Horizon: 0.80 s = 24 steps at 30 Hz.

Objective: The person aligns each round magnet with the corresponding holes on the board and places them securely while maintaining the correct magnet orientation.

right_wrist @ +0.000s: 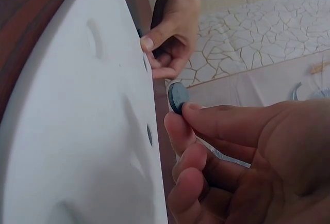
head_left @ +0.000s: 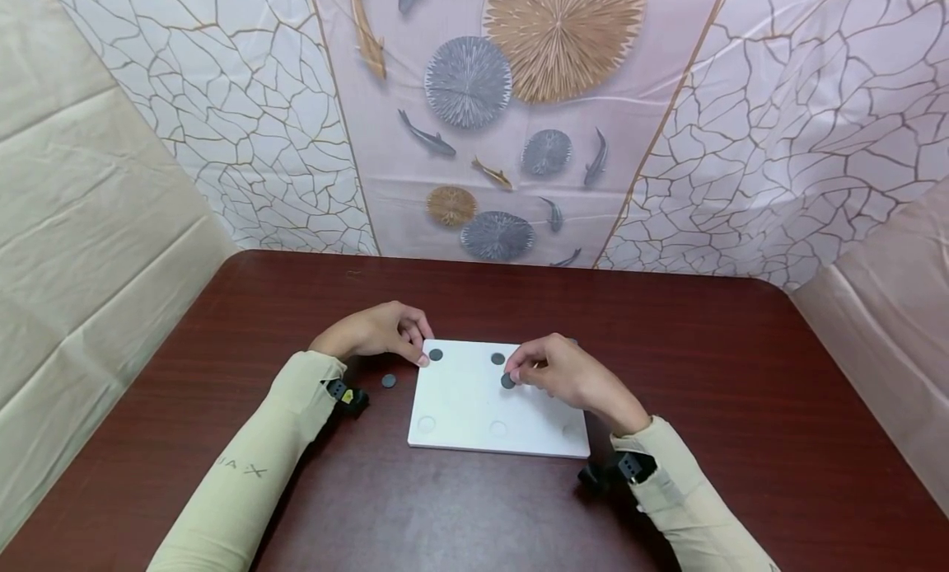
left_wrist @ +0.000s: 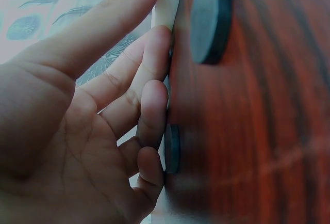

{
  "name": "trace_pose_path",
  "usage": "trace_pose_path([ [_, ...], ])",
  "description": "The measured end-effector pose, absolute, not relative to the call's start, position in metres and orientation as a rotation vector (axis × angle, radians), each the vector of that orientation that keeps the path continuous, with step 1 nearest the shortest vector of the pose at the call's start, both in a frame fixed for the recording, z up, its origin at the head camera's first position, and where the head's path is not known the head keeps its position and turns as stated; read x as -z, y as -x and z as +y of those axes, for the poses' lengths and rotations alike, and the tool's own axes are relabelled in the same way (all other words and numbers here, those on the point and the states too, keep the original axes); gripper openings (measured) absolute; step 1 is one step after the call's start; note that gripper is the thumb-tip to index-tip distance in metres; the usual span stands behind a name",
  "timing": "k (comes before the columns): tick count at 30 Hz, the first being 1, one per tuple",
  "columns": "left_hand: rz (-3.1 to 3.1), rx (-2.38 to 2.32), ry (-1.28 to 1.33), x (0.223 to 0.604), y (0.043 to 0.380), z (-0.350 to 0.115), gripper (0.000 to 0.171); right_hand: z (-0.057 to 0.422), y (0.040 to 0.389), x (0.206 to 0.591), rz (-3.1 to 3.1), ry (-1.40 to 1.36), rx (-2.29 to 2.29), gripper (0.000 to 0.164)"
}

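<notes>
A white rectangular board with shallow round recesses lies on the table. Its far-left corner is gripped by my left hand, thumb at the edge and fingers beyond. Above the board's middle, my right hand pinches a dark round disc between thumb and forefinger, tilted and apart from the surface. Two similar discs sit in far-row recesses: a left disc and a middle disc. On the table near my left hand are a loose disc and another disc, hidden in the head view.
The dark reddish-brown table extends around the board. Near-row recesses show no discs. A patterned cloth hangs behind the table. Black wrist devices are strapped over both sleeves.
</notes>
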State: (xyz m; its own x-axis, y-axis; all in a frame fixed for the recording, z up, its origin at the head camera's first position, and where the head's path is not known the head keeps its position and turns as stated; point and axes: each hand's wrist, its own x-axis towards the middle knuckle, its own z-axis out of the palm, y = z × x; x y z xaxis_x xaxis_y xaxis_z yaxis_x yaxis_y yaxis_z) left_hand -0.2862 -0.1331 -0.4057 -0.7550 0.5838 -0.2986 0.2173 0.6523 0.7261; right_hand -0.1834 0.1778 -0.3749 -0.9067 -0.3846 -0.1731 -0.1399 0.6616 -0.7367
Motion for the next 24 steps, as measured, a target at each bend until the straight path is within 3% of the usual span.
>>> trace_pose_path([
  [24,2.351,-0.933,-0.629,0.406,0.286,-0.133,0.032,0.199,0.196,0.38,2.715,0.307,1.033,0.01],
])
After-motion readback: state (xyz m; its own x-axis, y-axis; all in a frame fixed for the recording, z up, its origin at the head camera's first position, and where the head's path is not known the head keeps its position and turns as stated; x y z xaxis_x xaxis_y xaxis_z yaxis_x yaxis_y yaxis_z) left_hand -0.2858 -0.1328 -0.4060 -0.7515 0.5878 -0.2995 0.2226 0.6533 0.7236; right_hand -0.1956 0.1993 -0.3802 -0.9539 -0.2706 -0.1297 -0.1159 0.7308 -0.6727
